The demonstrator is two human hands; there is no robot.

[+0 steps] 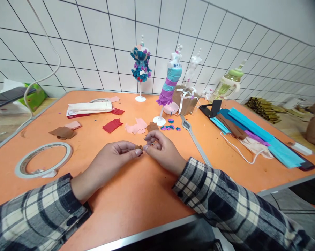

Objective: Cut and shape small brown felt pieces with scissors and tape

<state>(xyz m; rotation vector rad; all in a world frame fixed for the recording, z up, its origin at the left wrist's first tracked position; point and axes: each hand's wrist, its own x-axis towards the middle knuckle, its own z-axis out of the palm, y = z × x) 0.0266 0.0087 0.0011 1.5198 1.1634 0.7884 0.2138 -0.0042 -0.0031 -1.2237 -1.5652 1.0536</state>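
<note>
Pinched between the thumb and fingers of my left hand [119, 153] is a small crumpled piece of brown paper [139, 147]. The fingertips of my right hand [164, 149] close on its other side, though its fingers partly hide the contact. Just beyond the right hand lies a flat brown paper scrap [152, 127]. Pink scraps [136, 126] and a red scrap [112, 125] spread out to its left. Several small purple and teal paper flowers [168, 128] sit near the white base of a mini dress form [170, 80] wrapped in blue and purple paper.
A tape roll [20, 166] lies at left, near more brown scraps [61, 132]. Behind stand a teal-flowered dress form [141, 64], a brown paper bag [186, 99] and a green-lidded bottle [227, 83]. Folded coloured paper strips [256, 129] and a grey strap [195, 141] lie right.
</note>
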